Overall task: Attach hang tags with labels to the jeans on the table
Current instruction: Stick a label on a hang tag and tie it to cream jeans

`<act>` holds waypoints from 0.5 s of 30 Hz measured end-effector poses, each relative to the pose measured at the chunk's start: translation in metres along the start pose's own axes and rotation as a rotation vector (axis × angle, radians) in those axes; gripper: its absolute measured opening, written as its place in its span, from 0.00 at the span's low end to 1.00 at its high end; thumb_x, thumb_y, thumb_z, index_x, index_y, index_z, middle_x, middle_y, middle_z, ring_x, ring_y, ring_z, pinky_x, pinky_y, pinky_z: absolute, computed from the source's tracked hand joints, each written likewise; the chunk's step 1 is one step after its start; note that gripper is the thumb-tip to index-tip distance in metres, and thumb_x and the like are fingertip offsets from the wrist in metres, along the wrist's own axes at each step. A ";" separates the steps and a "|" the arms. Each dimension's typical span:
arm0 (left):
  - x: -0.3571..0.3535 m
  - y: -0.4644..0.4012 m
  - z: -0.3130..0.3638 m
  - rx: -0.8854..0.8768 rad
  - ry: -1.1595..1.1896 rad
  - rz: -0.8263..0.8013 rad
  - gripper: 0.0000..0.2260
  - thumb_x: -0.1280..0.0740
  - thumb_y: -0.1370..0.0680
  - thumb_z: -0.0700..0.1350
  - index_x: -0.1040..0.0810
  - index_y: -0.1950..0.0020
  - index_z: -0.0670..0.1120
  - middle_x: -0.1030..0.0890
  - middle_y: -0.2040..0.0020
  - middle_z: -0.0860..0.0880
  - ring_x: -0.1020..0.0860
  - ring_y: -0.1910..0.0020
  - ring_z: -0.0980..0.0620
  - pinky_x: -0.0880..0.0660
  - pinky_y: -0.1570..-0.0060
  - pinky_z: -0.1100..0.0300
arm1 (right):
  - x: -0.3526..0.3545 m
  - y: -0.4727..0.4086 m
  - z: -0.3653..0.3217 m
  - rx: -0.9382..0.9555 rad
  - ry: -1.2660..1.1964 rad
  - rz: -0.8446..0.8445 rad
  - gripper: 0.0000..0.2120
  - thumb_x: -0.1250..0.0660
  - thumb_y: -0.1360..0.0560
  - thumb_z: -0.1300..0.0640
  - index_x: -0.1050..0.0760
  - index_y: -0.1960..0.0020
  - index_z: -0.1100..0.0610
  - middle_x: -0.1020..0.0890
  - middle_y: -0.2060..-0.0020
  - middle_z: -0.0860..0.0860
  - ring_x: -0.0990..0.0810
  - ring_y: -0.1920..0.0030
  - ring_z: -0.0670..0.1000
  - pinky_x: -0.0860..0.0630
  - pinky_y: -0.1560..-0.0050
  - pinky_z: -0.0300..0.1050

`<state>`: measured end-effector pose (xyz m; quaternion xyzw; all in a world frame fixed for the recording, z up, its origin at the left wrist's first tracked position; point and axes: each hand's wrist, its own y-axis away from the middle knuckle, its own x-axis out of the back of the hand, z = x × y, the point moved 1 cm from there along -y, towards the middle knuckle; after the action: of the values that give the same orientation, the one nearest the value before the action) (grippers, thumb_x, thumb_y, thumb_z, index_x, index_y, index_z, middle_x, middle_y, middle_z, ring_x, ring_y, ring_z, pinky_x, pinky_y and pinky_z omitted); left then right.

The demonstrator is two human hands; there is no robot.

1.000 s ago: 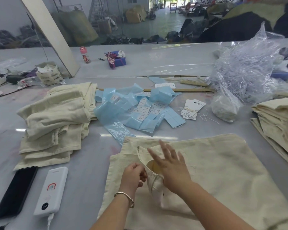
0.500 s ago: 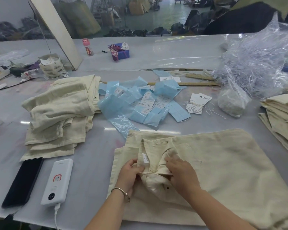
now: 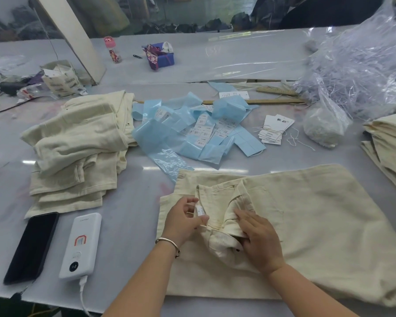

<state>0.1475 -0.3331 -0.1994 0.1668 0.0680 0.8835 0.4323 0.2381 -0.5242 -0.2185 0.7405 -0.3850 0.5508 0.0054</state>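
Observation:
Cream jeans lie flat in front of me, waistband folded open toward me. My left hand pinches a thin string and a small white label at the inner waistband. My right hand grips the bunched waistband fabric beside it. A small stack of white hang tags with strings lies further back, right of a heap of blue backing strips with printed labels.
A pile of folded cream jeans sits at left, another stack at the right edge. A black phone and white power bank lie near the front left. Clear plastic bags heap at back right.
My right hand dropped from raised open fingers onto the waistband and now grips it. My left hand shifted to pinch the string and label. The camera view moved closer.

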 end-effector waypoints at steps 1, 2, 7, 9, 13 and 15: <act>0.001 -0.002 0.000 -0.016 -0.004 -0.031 0.21 0.22 0.34 0.35 0.23 0.45 0.48 0.19 0.56 0.47 0.21 0.60 0.53 0.22 0.62 0.65 | 0.000 0.000 0.000 -0.002 0.001 0.003 0.15 0.20 0.46 0.72 0.17 0.61 0.62 0.15 0.49 0.54 0.15 0.49 0.56 0.19 0.53 0.49; 0.003 -0.003 0.001 -0.031 -0.002 -0.062 0.22 0.22 0.34 0.33 0.22 0.44 0.47 0.19 0.55 0.47 0.21 0.59 0.54 0.23 0.59 0.67 | -0.001 0.000 0.000 -0.004 0.001 0.006 0.15 0.20 0.46 0.72 0.17 0.61 0.62 0.15 0.49 0.54 0.16 0.49 0.55 0.20 0.53 0.47; 0.007 -0.008 -0.002 -0.017 0.053 -0.157 0.21 0.24 0.32 0.31 0.21 0.42 0.44 0.17 0.54 0.46 0.19 0.58 0.55 0.23 0.55 0.67 | -0.001 0.001 -0.001 -0.027 0.003 -0.001 0.12 0.23 0.42 0.71 0.17 0.61 0.62 0.16 0.47 0.53 0.16 0.47 0.54 0.26 0.50 0.44; 0.007 -0.009 -0.005 0.002 0.105 -0.173 0.19 0.25 0.31 0.31 0.20 0.42 0.42 0.16 0.56 0.46 0.19 0.59 0.55 0.22 0.56 0.65 | 0.000 0.000 -0.002 -0.029 0.010 0.021 0.09 0.28 0.39 0.68 0.17 0.59 0.62 0.16 0.47 0.53 0.16 0.47 0.54 0.26 0.49 0.44; 0.005 -0.008 -0.007 0.037 0.228 -0.184 0.17 0.26 0.30 0.30 0.20 0.43 0.41 0.16 0.58 0.47 0.18 0.59 0.54 0.21 0.55 0.61 | 0.000 -0.001 -0.005 -0.032 0.018 0.055 0.13 0.39 0.32 0.59 0.16 0.57 0.62 0.16 0.47 0.52 0.16 0.48 0.53 0.23 0.52 0.43; 0.004 -0.008 -0.009 0.043 0.295 -0.210 0.16 0.27 0.30 0.29 0.19 0.44 0.42 0.15 0.58 0.46 0.18 0.58 0.52 0.20 0.54 0.57 | -0.002 -0.001 -0.005 -0.039 0.023 0.066 0.15 0.40 0.32 0.58 0.17 0.57 0.63 0.16 0.47 0.52 0.16 0.48 0.53 0.25 0.50 0.44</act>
<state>0.1484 -0.3250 -0.2087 0.0366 0.1668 0.8467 0.5039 0.2342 -0.5201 -0.2180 0.7207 -0.4197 0.5517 0.0060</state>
